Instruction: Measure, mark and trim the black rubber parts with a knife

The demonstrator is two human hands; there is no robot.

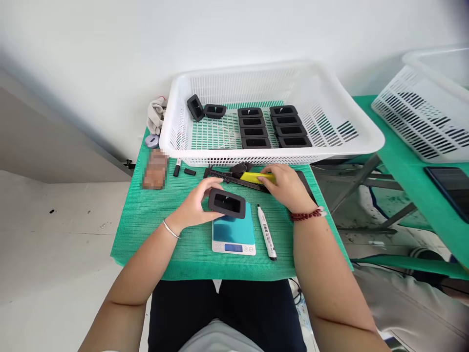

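Note:
My left hand [196,205] is closed on a black rectangular frame-like part [226,203] with a deep recess, tilted so that its opening faces me. It is held over the back of a small digital scale [233,234] with a shiny blue plate. My right hand [284,185] has its fingers closed on a yellow utility knife [252,177], whose far end points left. Beside and partly under the knife lies a black vernier caliper [223,175]. An uncapped white marker [266,232] lies right of the scale.
A white plastic basket [271,155] at the back holds several similar black parts [254,132]. Left are a marker cap [189,171], another marker [177,167], a blurred brown item [155,168] and a cloth glove [156,116]. Another basket [425,117] and a phone [450,188] sit right.

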